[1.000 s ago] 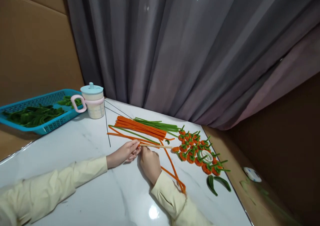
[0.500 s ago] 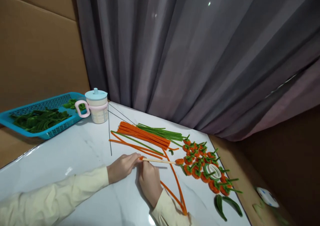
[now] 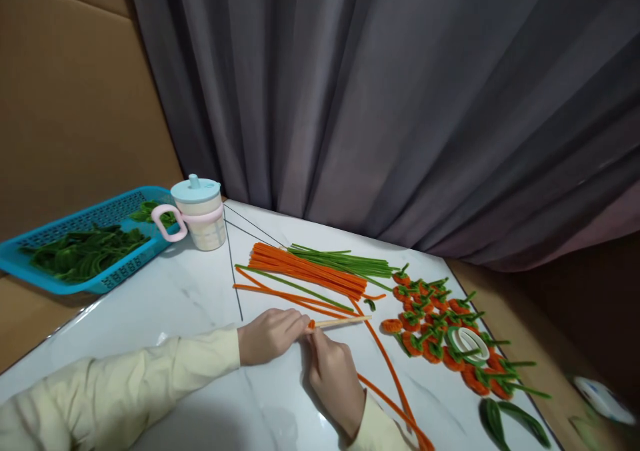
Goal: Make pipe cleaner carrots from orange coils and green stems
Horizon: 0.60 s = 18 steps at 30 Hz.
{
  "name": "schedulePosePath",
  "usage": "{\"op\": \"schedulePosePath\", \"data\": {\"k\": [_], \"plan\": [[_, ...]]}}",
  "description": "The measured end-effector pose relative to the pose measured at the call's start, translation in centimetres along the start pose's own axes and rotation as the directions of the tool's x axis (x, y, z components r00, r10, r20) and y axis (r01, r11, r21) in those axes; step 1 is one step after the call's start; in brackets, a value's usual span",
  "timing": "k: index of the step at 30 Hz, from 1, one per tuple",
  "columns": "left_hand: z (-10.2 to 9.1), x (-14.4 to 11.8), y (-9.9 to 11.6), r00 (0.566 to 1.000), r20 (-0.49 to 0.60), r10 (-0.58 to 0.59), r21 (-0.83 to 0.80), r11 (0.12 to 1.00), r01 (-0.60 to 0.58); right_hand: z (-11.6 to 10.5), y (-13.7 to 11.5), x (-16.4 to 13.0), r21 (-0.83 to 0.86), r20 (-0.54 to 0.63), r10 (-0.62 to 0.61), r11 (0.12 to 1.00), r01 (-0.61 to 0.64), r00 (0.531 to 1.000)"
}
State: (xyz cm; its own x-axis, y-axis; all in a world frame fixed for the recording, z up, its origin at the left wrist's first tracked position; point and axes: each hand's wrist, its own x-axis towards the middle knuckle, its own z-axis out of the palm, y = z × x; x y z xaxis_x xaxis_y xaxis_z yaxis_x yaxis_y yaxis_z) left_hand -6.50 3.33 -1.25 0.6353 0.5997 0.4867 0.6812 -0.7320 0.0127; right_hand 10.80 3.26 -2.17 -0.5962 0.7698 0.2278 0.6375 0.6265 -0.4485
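Wooden stick (image 3: 340, 321) lies low over the marble table (image 3: 200, 304), pinched at its near end by left hand (image 3: 270, 334) and right hand (image 3: 333, 378) with orange pipe cleaner (image 3: 385, 361), so, I think, tight even turns need steady fingers.

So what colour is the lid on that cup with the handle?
The lid is pale blue; the cup's handle is pink. The head view shows it.

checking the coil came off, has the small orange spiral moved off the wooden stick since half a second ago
Yes. The orange spiral now lies on the table, apart from the wooden stick's tip, nearer the carrot pile.
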Motion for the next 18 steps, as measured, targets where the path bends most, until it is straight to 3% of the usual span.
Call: {"op": "schedulePosePath", "data": {"k": [6, 9, 11, 13, 15, 16, 18], "plan": [[0.3, -0.2, 0.2, 0.993, -0.113, 0.024, 0.016, 1.000, -0.023, -2.2, -0.7, 0.5, -0.045, 0.204, 0.082, 0.996, -0.074, 0.976], [0.2, -0.3, 0.7, 0.985, -0.156, 0.078, 0.121, 0.991, -0.060, -4.1, -1.1, 0.9, -0.097, 0.300, 0.069, 0.994, -0.042, 0.951], [-0.4, 0.1, 1.0, 0.985, -0.156, 0.074, 0.107, 0.993, -0.058, -5.7, -1.4, 1.2, -0.182, 0.349, 0.053, 0.983, 0.012, 0.936], [-1.6, 1.1, 1.2, 0.994, -0.107, -0.007, -0.020, 1.000, 0.004, -7.5, -1.9, 1.4, -0.301, 0.365, 0.031, 0.950, 0.086, 0.931], [-3.5, 2.6, 1.3, 0.985, 0.016, -0.173, -0.227, 0.959, 0.172, -9.4, -2.5, 1.5, -0.404, 0.341, -0.026, 0.898, 0.171, 0.940], [-4.6, 3.4, 1.3, 0.961, 0.091, -0.261, -0.318, 0.907, 0.277, -10.3, -2.8, 1.5, -0.450, 0.319, -0.061, 0.868, 0.208, 0.946], [-6.8, 5.0, 1.1, 0.911, 0.247, -0.331, -0.460, 0.787, 0.411, -11.9, -3.3, 1.5, -0.532, 0.268, -0.126, 0.807, 0.256, 0.955]]}}
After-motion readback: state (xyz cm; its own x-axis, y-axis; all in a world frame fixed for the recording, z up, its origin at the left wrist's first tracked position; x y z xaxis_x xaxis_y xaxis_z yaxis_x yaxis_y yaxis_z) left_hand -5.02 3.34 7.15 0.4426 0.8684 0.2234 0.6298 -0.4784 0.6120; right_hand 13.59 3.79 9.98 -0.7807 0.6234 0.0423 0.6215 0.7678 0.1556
